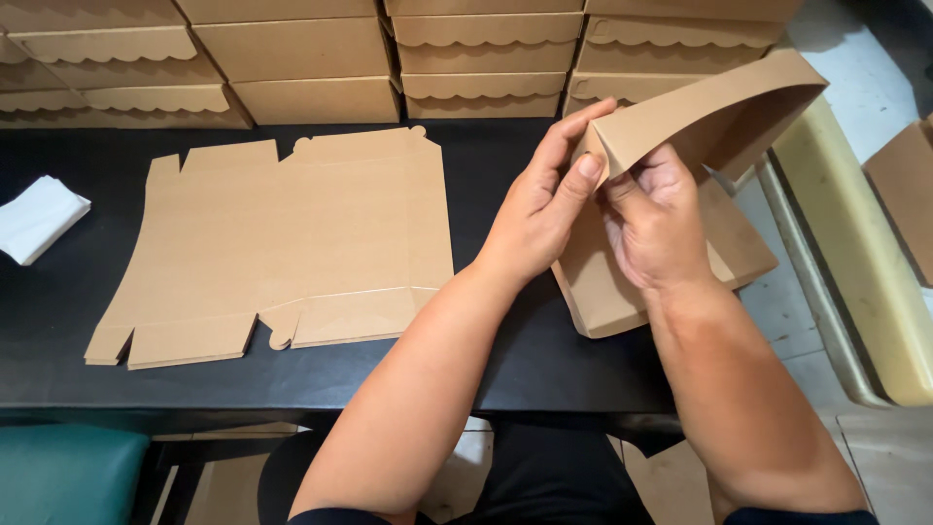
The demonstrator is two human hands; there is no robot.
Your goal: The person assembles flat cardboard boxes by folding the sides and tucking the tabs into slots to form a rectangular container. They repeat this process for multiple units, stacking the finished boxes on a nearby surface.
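Far left on the black tabletop (58,321) lies a flat brown cardboard box blank (282,243), untouched. My left hand (539,209) and right hand (656,219) each pinch a corner fold of the half-folded brown cardboard box (700,122), held above the tabletop's right edge; too hard a grip could crease it crooked or tear the flap.

Bare table (505,360) lay open between the flat cardboard blank (292,243) on my left and the half-folded box (680,253) in my grip. Stacked finished boxes (476,58) walled off the far edge. A white folded cloth (37,219) sat well apart by the left rim.
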